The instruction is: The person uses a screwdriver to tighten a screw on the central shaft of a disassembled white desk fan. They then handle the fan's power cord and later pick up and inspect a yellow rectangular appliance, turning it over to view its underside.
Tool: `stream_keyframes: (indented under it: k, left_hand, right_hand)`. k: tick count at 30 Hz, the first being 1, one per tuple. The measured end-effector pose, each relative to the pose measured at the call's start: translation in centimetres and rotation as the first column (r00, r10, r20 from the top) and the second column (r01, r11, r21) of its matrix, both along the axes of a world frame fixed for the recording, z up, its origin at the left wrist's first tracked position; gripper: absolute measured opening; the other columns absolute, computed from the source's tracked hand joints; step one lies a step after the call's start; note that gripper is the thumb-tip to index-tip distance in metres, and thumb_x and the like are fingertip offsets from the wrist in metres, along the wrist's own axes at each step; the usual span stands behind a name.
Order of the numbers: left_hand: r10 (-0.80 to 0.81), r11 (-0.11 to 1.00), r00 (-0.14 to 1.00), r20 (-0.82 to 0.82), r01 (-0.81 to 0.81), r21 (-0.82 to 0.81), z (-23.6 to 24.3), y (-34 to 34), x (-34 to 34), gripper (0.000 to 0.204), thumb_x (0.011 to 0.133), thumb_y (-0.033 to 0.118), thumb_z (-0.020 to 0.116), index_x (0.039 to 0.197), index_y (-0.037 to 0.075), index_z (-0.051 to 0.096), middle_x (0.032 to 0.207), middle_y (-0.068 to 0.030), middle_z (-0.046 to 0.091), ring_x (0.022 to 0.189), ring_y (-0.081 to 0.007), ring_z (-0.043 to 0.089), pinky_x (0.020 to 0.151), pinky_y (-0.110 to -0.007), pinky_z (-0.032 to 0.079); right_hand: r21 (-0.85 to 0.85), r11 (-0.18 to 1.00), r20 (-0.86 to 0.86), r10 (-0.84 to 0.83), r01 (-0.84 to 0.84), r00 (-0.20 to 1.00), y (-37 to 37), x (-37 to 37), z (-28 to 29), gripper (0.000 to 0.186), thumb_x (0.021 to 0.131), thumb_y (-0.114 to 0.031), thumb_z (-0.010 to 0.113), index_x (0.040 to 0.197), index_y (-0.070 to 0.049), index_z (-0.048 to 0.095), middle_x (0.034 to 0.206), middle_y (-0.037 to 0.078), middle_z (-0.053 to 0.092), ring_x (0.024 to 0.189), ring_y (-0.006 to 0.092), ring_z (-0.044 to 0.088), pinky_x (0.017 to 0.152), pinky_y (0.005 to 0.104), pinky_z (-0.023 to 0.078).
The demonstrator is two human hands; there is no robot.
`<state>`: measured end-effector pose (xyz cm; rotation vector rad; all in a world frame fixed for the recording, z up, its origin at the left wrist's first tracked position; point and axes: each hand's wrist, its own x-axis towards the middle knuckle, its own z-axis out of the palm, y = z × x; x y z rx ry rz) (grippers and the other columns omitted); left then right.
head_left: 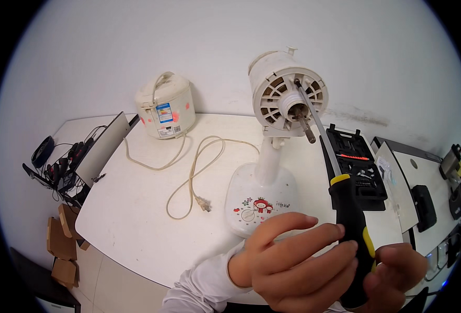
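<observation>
A white electric fan without blades or guard (pixel 288 96) stands on the table, its motor head turned toward me with a bare metal shaft sticking out. A long screwdriver (pixel 353 229) with a black and yellow handle reaches up to it, its tip at a screw hole in the upper part of the motor's front housing. My left hand (pixel 298 263), in a white sleeve, has its fingers curled against the handle's left side. From the right, my right hand (pixel 395 271) is closed around the lower handle, partly hidden behind it.
A white rice cooker (pixel 165 107) sits at the back left of the white table (pixel 131 208). A pale power cord with a plug (pixel 203 203) loops beside the fan's base. Behind the screwdriver lies an open black tool case (pixel 356 167). Cardboard boxes (pixel 63 245) stand on the floor at left.
</observation>
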<state>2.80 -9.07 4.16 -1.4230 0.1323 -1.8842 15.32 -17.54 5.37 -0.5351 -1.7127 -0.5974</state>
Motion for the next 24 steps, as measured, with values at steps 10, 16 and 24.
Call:
stream_keyframes:
  k: [10,16,24]
  left_hand:
    - [0.095,0.935,0.992,-0.088,-0.119,-0.334,2.6,-4.3,-0.3,0.019,0.074,0.018,0.067,0.093,0.017,0.069,0.097,0.0015,0.066,0.084,-0.0146,0.059,0.063,-0.025,0.045]
    - [0.121,0.776,0.963,0.239,0.058,-0.628,0.1,-6.4,4.1,0.022,0.072,0.022,0.072,0.092,0.028,0.064,0.091,0.011,0.062,0.091,-0.0105,0.052,0.077,-0.03,0.041]
    - [0.274,0.92,0.95,-0.149,-0.305,-0.248,2.0,-4.7,-1.6,0.02,0.079,0.022,0.066,0.098,0.021,0.067,0.1,0.0042,0.065,0.086,-0.01,0.053,0.061,-0.025,0.043]
  right_hand:
    - [0.058,0.986,0.268,0.137,-0.158,0.954,-0.8,2.7,2.3,0.033,0.084,-0.018,0.062,0.113,-0.005,0.052,0.105,0.023,0.056,0.076,0.0241,0.061,0.057,0.0226,0.051]
    - [0.296,0.955,0.156,-0.031,-0.017,0.987,0.9,2.9,1.2,0.022,0.089,-0.027,0.058,0.098,-0.007,0.05,0.092,0.014,0.05,0.066,0.0179,0.055,0.05,0.02,0.043]
    - [0.281,0.959,0.061,0.013,-0.03,0.998,0.5,1.1,1.1,0.026,0.09,-0.026,0.056,0.108,-0.009,0.047,0.1,0.013,0.05,0.076,0.0177,0.054,0.054,0.0191,0.043]
